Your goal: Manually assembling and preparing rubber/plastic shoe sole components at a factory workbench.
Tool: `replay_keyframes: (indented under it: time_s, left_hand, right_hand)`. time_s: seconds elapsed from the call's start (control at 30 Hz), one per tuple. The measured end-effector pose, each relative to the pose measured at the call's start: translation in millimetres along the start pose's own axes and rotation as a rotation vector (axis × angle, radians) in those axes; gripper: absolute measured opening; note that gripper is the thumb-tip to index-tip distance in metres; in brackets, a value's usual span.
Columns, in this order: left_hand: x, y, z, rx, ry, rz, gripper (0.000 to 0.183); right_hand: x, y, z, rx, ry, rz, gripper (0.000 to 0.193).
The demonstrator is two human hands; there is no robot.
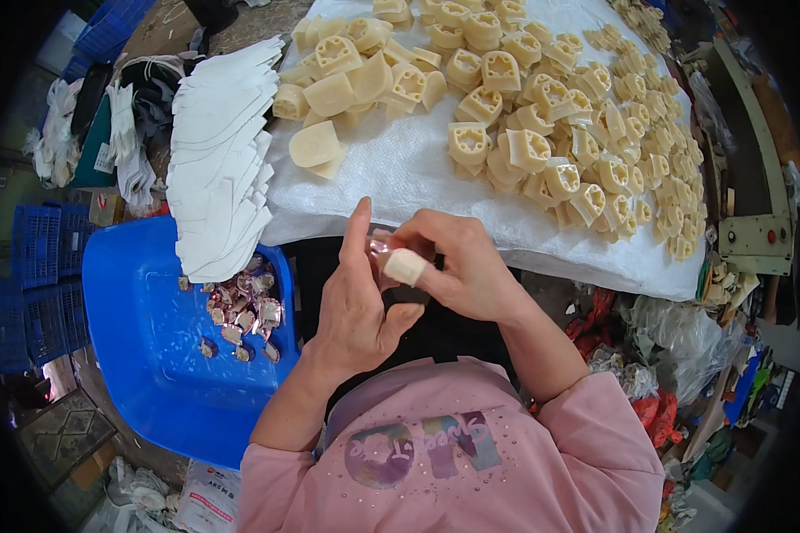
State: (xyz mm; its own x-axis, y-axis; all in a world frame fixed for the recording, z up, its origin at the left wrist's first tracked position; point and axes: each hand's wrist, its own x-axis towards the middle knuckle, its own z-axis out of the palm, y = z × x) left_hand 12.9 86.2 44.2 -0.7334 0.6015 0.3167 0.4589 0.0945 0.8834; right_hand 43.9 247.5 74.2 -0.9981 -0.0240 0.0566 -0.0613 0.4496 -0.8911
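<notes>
My right hand [462,271] is closed around a small shiny rose-coloured piece [380,242], partly hidden by the fingers. A cream-coloured wrap [404,266] covers the tip of my right thumb. Beside it, my left hand [351,306] has its forefinger stretched up and its thumb apart, next to the piece. Whether it touches the piece cannot be made out. Similar shiny pieces [244,306] lie heaped in a blue plastic basin [151,355] at my left. Ahead, many cream, arch-shaped pieces with holes [529,149] are piled on a white woven sheet [364,169].
A fanned stack of white cloth strips [222,151] hangs over the basin's far rim. Blue crates [40,249] stand at the far left. On the right are a metal frame with a red button [756,235] and clear plastic bags [676,338]. A printed sack [209,497] lies lower left.
</notes>
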Motion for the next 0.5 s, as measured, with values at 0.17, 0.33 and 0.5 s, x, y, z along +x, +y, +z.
replay_keyframes:
  time_s: [0.17,0.33,0.5]
  left_hand:
    - [-2,-2,-3,-0.249,0.013,-0.284,0.062]
    - [2,11,-8,-0.237,0.109,-0.361,0.047]
    - [6,16,-12,0.143,0.105,-0.057,0.046]
  right_hand:
    - [-7,26,19,0.231,0.171,-0.182,0.027]
    - [-1,24,13,0.718,-0.030,0.204,0.023]
    - [9,30,0,0.792,-0.226,0.088,0.017]
